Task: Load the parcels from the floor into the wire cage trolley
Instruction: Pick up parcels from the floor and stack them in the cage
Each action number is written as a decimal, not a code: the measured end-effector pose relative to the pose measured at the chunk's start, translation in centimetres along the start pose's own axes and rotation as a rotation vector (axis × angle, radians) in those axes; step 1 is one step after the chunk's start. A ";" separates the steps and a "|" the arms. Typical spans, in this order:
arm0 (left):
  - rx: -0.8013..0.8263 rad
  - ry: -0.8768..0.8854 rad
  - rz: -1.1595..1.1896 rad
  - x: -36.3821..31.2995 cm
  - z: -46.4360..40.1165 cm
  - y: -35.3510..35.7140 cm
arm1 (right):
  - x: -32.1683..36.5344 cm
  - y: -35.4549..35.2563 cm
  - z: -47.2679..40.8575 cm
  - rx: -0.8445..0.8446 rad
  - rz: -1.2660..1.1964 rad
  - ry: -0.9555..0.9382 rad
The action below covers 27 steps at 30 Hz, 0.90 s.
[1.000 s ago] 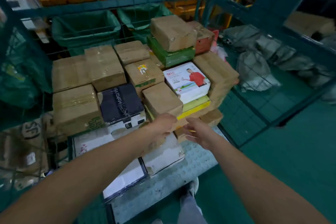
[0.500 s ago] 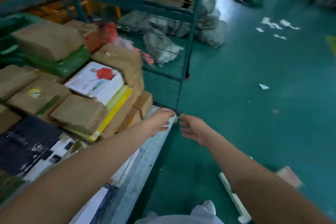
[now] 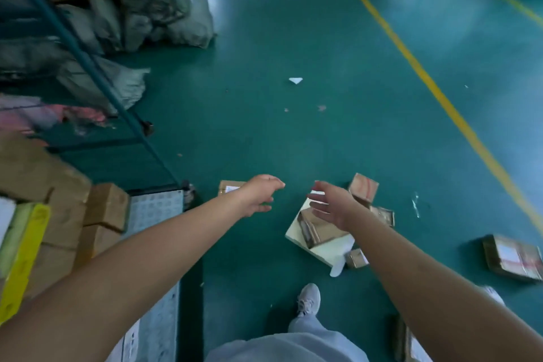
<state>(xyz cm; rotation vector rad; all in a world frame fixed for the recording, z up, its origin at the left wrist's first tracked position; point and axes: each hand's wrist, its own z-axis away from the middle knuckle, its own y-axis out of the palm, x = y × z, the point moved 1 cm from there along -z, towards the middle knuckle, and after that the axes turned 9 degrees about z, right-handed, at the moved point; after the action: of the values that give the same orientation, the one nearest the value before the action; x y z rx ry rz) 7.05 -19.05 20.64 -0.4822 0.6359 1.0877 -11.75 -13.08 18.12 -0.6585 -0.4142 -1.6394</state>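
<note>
Between loads: both hands empty, reaching for the next parcel.
Left hand (image 3: 258, 197) and right hand (image 3: 330, 204) loose-fingered above the white flat box (image 3: 316, 239); the wire cage trolley (image 3: 152, 209) stands left of the box. Next: stoop, grip its edges.

Warehouse — parcels (image 3: 320, 229), floor line (image 3: 440, 97).

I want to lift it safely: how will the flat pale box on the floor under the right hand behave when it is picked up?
The flat pale box looks stiff, with straight edges, so it should not flop. It is wide and thin, so one hand may let it tilt; both hands seem safer. Its face reflects light, so it may be slippery.
</note>
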 end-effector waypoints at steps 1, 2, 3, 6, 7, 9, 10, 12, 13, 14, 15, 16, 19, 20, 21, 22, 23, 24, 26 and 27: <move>0.020 -0.015 -0.035 -0.8 -0.9 1.8 | -0.1 -2.1 -0.8 -0.017 -0.029 0.012; 0.037 -0.027 -0.063 -1.4 -1.9 3.3 | -0.3 -3.9 -1.5 -0.027 -0.050 0.023; 0.051 -0.041 -0.086 -2.1 -2.9 5.0 | -0.6 -5.8 -2.2 -0.038 -0.069 0.038; 0.068 -0.068 -0.135 -3.4 -6.2 9.1 | -1.9 -10.7 -4.3 -0.073 -0.128 0.069; 0.071 -0.080 -0.149 -3.7 -7.1 10.4 | -2.5 -12.2 -4.8 -0.094 -0.147 0.084; 0.078 -0.111 -0.202 -4.7 -9.6 14.1 | -4.2 -16.3 -6.3 -0.134 -0.206 0.147; 0.081 -0.121 -0.214 -4.9 -10.4 15.1 | -4.9 -17.3 -6.8 -0.145 -0.222 0.168; 0.096 -0.142 -0.252 -5.4 -12.2 17.6 | -6.5 -19.9 -8.1 -0.162 -0.246 0.211; 0.106 -0.149 -0.273 -5.7 -13.6 19.1 | -7.2 -21.3 -9.2 -0.172 -0.264 0.233; 0.108 -0.157 -0.279 -5.8 -14.8 20.2 | -7.9 -22.4 -10.3 -0.185 -0.269 0.249; 0.107 -0.166 -0.282 -6.0 -15.9 21.0 | -8.5 -23.2 -11.4 -0.196 -0.270 0.264; 0.107 -0.170 -0.281 -6.1 -16.9 21.6 | -9.1 -23.8 -12.3 -0.201 -0.268 0.269; 0.108 -0.190 -0.295 -5.5 -21.2 23.5 | -10.7 -25.1 -16.0 -0.217 -0.265 0.307; 0.113 -0.205 -0.306 -4.8 -23.2 24.0 | -11.5 -25.4 -17.7 -0.219 -0.250 0.327; 0.121 -0.220 -0.318 -4.0 -25.1 24.4 | -12.3 -25.6 -19.5 -0.225 -0.236 0.349; 0.126 -0.236 -0.326 -3.2 -27.0 24.7 | -13.0 -25.8 -21.1 -0.226 -0.215 0.365; 0.127 -0.253 -0.334 -2.1 -29.1 24.9 | -14.1 -25.9 -23.1 -0.227 -0.203 0.381; 0.127 -0.263 -0.344 -1.3 -30.4 24.9 | -14.7 -26.0 -24.3 -0.229 -0.178 0.389; 0.137 -0.304 -0.378 1.5 -34.8 25.0 | -16.7 -25.9 -28.4 -0.232 -0.137 0.415; 0.140 -0.337 -0.398 3.3 -37.2 25.2 | -18.0 -25.9 -30.7 -0.240 -0.121 0.432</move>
<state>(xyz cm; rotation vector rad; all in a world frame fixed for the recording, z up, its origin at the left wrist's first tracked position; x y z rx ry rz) -23.75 -30.98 -10.04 -0.2784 0.2971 0.7173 -41.42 -13.25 -14.40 -0.4416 0.0587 -1.9068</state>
